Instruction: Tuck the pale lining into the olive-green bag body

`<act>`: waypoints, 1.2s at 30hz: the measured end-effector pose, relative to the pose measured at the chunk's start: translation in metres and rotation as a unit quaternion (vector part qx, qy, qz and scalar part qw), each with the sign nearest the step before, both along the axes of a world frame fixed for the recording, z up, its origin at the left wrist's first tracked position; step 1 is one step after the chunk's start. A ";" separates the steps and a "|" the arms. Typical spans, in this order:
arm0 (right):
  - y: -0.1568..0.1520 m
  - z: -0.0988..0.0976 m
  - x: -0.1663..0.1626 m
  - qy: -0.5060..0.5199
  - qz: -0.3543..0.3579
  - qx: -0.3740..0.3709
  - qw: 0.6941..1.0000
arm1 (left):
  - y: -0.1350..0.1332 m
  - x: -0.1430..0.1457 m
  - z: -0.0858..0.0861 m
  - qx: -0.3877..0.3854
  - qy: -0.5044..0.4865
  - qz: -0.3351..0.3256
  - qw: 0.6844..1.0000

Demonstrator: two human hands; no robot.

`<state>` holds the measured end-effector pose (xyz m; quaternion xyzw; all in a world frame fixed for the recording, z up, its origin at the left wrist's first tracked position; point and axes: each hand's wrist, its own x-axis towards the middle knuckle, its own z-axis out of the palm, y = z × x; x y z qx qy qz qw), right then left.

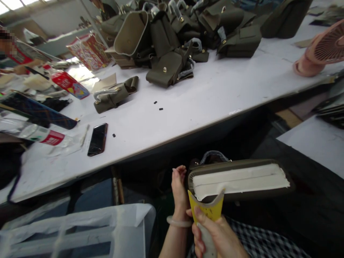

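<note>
A dark olive handbag lies in front of me with a long side facing up, bearing a cream-white strip with a line along its middle. Its plastic-wrapped handle points toward the table. My left hand is beside the bag's left end, fingers loosely bent and apart; whether the palm touches the bag I cannot tell. My right hand grips the pale handle of a yellow scraper-like tool with a concave edge. That edge is at the strip's near left corner.
A white table carries a heap of olive bags, a pink fan, a phone, a bottle and a red carton. A translucent white-framed crate stands at lower left.
</note>
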<state>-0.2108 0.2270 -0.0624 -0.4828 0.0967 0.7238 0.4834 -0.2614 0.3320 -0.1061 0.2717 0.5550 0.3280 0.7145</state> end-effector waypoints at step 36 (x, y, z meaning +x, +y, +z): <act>0.002 -0.011 0.046 0.008 0.222 0.050 0.974 | 0.016 0.041 0.054 0.331 0.393 -0.238 0.824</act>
